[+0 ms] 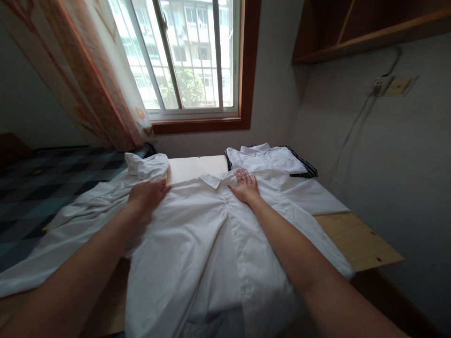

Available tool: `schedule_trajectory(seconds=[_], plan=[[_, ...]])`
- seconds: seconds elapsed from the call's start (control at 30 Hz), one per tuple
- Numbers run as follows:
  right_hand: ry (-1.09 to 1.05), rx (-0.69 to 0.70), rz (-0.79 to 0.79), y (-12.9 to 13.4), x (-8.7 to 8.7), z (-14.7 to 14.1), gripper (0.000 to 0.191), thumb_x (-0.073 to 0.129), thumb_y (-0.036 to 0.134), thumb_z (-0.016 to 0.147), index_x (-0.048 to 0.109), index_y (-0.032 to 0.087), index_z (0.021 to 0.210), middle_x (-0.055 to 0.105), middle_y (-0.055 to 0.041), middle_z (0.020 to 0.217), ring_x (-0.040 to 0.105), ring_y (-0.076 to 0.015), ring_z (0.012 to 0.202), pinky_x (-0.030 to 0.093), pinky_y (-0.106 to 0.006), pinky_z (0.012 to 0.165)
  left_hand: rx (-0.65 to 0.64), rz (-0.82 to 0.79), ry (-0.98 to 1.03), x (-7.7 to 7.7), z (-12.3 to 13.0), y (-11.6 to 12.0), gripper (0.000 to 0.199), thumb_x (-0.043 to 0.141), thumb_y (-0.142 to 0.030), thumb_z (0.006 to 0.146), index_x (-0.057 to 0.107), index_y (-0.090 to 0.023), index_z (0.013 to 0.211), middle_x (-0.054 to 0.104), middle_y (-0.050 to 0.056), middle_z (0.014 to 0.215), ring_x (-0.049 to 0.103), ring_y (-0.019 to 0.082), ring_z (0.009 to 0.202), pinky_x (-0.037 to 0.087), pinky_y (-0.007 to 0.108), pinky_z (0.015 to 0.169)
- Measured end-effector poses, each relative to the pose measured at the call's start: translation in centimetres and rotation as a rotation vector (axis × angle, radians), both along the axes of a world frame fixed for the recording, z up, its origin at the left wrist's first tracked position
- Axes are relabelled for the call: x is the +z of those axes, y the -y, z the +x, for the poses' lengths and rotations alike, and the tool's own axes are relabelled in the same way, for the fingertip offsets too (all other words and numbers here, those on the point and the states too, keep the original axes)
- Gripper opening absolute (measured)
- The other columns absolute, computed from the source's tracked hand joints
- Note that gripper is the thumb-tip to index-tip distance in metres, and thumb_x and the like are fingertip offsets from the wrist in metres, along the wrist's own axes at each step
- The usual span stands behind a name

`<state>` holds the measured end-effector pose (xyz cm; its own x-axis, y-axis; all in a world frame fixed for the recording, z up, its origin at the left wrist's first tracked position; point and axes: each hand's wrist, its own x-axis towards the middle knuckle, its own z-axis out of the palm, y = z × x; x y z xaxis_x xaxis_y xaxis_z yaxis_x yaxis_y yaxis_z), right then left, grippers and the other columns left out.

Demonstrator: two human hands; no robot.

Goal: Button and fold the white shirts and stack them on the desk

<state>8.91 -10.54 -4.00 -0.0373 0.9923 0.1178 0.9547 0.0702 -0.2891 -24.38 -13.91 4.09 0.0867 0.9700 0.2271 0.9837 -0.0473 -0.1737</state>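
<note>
**Resting two hands on a wide white shirt (pixel 211 220)**

We see the shirt laid out buttons up across the centre of the frame, its collar pointing away, perhaps so that the whole front lies within reach. The right hand (pixel 245 186) rests beside the collar with its grip spread wide, holding nothing; we judge that a flat palm steadies the cloth without bunching it. The left hand (pixel 150 195) sits at the shirt's shoulder edge, fingers bent; we cannot tell whether its grip pinches any fabric. Left of centre, rumpled white cloth (pixel 91 211) may be a sleeve or another garment. Behind the collar, a folded shirt (pixel 267 159) lies on dark striped fabric (pixel 303 175), apparently set at the far side of the surface (pixel 359 239) to leave working room.
</note>
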Motion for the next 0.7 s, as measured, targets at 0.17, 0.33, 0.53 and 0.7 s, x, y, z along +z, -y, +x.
schedule_trajectory(seconds=[0.17,0.33,0.53,0.7], plan=[[-0.014,0.010,0.030,0.0,-0.2,-0.1,0.075,0.036,0.060,0.098,0.018,0.023,0.161,0.007,-0.0031,0.169,0.005,-0.0238,0.154,0.001,-0.048,0.123,0.021,-0.052,-0.144,-1.6,1.0,0.5,0.041,0.033,-0.039,0.100,0.061,-0.011,0.109,0.071,0.020,0.099,0.066,0.033,0.091,0.044,0.036,0.074],[-0.060,-0.092,0.227,-0.2,0.4,0.5,0.061,0.040,0.047,0.100,0.035,0.021,0.155,0.028,-0.0117,0.163,0.030,-0.0268,0.145,0.024,-0.045,0.116,-0.090,0.056,-0.186,-1.7,1.8,-0.6,0.036,0.039,-0.031,0.095,0.066,-0.007,0.098,0.067,0.022,0.109,0.057,0.036,0.112,0.042,0.043,0.091],[0.008,-0.199,0.288,-1.7,2.6,4.7,0.040,0.048,0.025,0.095,0.063,0.019,0.131,0.055,-0.0153,0.139,0.054,-0.0281,0.120,0.042,-0.038,0.098,-0.037,-0.070,-0.003,-1.6,4.5,-2.1,0.046,0.034,-0.039,0.098,0.070,-0.010,0.106,0.064,0.019,0.118,0.061,0.030,0.103,0.046,0.036,0.084],[0.012,-0.210,0.112,-2.7,3.4,7.2,0.028,0.056,0.034,0.093,0.071,0.021,0.112,0.065,-0.0132,0.120,0.065,-0.0268,0.099,0.048,-0.033,0.080,-0.013,-0.126,0.121,-2.0,5.5,-3.0,0.038,0.047,-0.042,0.091,0.071,-0.018,0.110,0.070,0.013,0.114,0.067,0.025,0.097,0.049,0.030,0.079]])
